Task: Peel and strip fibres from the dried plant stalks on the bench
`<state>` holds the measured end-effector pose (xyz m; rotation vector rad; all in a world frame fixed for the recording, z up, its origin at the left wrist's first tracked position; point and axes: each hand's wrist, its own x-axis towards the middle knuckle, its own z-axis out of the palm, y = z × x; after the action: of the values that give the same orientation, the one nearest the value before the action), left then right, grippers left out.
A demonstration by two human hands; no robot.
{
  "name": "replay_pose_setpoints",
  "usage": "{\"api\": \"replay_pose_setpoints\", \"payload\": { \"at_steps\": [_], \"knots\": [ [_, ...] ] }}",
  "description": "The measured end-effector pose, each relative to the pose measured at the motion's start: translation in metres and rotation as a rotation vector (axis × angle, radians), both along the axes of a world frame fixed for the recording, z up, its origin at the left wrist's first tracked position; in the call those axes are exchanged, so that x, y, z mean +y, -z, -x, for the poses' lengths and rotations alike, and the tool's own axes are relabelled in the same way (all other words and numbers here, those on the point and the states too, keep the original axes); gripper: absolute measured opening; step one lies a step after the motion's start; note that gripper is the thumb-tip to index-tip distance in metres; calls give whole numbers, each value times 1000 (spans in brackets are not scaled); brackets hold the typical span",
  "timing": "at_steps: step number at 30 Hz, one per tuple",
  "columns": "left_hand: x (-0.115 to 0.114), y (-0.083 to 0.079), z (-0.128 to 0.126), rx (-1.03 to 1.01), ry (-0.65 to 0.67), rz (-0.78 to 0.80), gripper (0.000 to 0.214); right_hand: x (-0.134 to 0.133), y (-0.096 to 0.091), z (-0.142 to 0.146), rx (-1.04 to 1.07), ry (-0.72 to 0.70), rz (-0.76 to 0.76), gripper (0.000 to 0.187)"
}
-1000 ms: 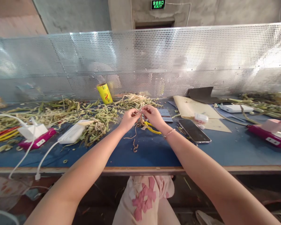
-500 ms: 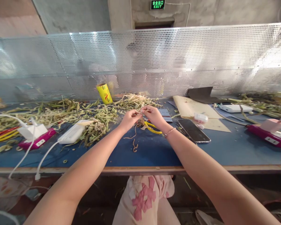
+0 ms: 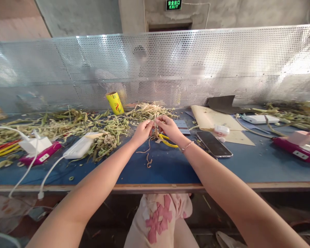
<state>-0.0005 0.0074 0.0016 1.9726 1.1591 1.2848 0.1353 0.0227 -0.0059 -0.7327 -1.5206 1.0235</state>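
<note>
Over the blue table, my left hand (image 3: 143, 131) and my right hand (image 3: 167, 126) meet, fingertips almost touching. Both are closed in a pinch on a thin, pale dried plant strip (image 3: 156, 126), mostly hidden by the fingers. Just below my fingers are yellow loop handles (image 3: 167, 141), with brown dried scraps (image 3: 158, 140) beside them. A curled brown strand (image 3: 149, 161) lies on the table nearer to me. Behind my hands sits a heap of straw-coloured dried stalks (image 3: 151, 112). A blue-grey flat box or card (image 3: 183, 126) lies partly behind my right hand.
Greenish dried plants (image 3: 103, 141) spread leftward. A yellow tube (image 3: 115, 103) leans before the perforated metal screen (image 3: 155, 69). White chargers (image 3: 81, 146) and cables lie left. At right are a phone (image 3: 214, 144), an earbud case (image 3: 221, 130), cardboard (image 3: 213, 119) and a magenta power strip (image 3: 296, 150).
My left fingers have shifted slightly and now point more upright at the pinch. The right hand has barely moved. Behind the screen, a person's blurred shape has moved a little left.
</note>
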Motion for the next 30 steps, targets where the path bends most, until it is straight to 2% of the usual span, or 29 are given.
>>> {"api": "replay_pose_setpoints", "payload": {
  "at_steps": [7,17,24,30],
  "knots": [
    [-4,-1,-2,123,-49,-129,38,0,-1,0,31,-11,24,27],
    [-7,-2,-2,131,-57,-144,31,-1,-2,3,135,28,110,24],
    [4,5,-1,-21,8,-28,35,-2,-2,1,107,25,-4,26],
    [6,5,-1,-134,46,61,41,-5,-3,-1,83,-46,-11,29]
  ]
}}
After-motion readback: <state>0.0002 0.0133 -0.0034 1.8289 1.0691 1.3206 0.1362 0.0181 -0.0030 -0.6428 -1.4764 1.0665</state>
